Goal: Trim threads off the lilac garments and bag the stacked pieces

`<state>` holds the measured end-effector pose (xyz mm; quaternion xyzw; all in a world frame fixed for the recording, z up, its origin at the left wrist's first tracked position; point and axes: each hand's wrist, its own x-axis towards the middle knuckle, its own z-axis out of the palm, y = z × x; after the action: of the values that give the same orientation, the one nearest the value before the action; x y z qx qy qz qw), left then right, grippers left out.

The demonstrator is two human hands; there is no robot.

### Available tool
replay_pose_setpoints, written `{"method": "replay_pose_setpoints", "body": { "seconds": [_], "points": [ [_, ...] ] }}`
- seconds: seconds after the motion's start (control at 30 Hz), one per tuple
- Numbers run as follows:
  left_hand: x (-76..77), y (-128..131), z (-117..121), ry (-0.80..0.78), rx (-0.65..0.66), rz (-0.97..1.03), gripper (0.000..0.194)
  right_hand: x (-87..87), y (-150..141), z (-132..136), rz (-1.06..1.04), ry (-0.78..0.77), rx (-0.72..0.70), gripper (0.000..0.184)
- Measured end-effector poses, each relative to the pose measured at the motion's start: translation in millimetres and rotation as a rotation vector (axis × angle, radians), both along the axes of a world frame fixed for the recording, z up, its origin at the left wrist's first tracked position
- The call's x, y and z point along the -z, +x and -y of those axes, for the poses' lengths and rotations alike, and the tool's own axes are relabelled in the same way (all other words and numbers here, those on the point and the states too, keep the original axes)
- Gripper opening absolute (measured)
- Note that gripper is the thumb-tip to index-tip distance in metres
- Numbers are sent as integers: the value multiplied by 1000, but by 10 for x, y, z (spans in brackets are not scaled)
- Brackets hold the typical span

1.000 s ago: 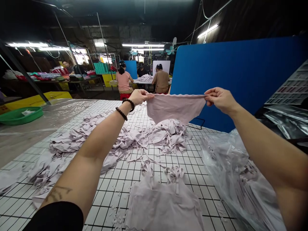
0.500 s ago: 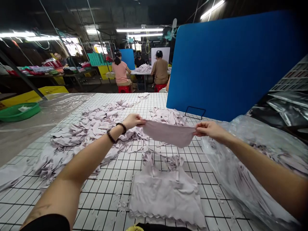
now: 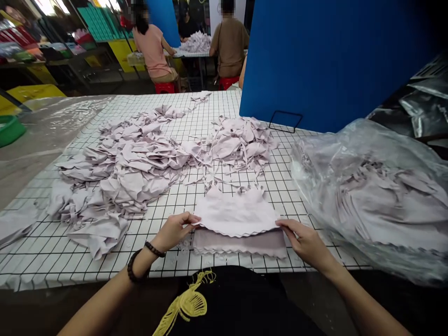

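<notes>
A pale pink camisole top (image 3: 236, 210) with a scalloped hem is spread between my hands, its hem toward me. My left hand (image 3: 177, 231) pinches its left lower corner, and my right hand (image 3: 304, 242) pinches the right one. Directly beneath lies another camisole (image 3: 241, 245), whose scalloped hem sticks out nearer to me. How many pieces lie under the top one is hidden. Dark beaded bracelets circle my left wrist.
A large heap of pale pink garments (image 3: 140, 158) spreads over the grid-patterned table (image 3: 168, 261) at left, a smaller heap (image 3: 241, 140) beyond my hands. At right bulges a clear plastic bag (image 3: 325, 144) of garments. A blue panel (image 3: 297, 60) stands behind; people sit further back.
Both hands have come down and toward me, bringing the garment from mid-air onto the camisole on the table. The view has tilted downward.
</notes>
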<state>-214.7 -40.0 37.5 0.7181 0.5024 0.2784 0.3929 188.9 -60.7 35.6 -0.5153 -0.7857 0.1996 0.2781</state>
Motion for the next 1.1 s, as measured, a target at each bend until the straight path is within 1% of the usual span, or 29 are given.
{"method": "replay_pose_setpoints", "body": {
  "seconds": [0.1, 0.17, 0.23, 0.33, 0.4, 0.47, 0.53, 0.63, 0.7, 0.77, 0.83, 0.87, 0.9, 0.97, 1.03, 1.1],
  "points": [
    [-14, -8, 95, 141, 8, -14, 8, -82, -5, 101, -10, 126, 45, 26],
    [-3, -22, 190, 215, 10, -38, 6, -98, 14, 200, 5, 154, 38, 28],
    [60, -38, 302, 259, 34, -77, 5, -37, 41, 324, 64, 150, -10, 30],
    [212, -47, 448, 309, 85, -144, 9, 129, 78, 490, 194, 184, -94, 36],
    [294, -40, 507, 342, 103, -174, 12, 210, 95, 552, 247, 232, -117, 40],
    [332, -25, 535, 372, 108, -196, 13, 241, 104, 573, 269, 268, -117, 42],
    [332, -12, 543, 395, 116, -216, 14, 236, 105, 570, 299, 282, -128, 42],
    [288, -12, 540, 409, 137, -237, 17, 182, 91, 565, 357, 264, -177, 42],
    [235, -23, 540, 408, 156, -266, 17, 104, 78, 559, 369, 212, -198, 39],
    [147, -18, 537, 396, 153, -325, 17, -8, 74, 522, 355, 120, -206, 32],
    [16, 42, 516, 378, 118, -370, 17, -135, 81, 408, 305, 13, -175, 25],
    [-64, 106, 491, 369, 93, -363, 17, -195, 86, 309, 264, -33, -129, 22],
    [-148, 200, 454, 353, 74, -326, 17, -246, 87, 176, 215, -67, -68, 21],
    [-307, 478, 339, 279, 77, -171, 16, -314, 63, -185, 119, -116, 69, 21],
    [-408, 857, 180, 113, 151, 45, 18, -330, -18, -642, 63, -153, 142, 24],
    [-411, 1275, 5, -150, 261, 257, 23, -302, -164, -1125, 39, -209, 218, 23]
  ]
}}
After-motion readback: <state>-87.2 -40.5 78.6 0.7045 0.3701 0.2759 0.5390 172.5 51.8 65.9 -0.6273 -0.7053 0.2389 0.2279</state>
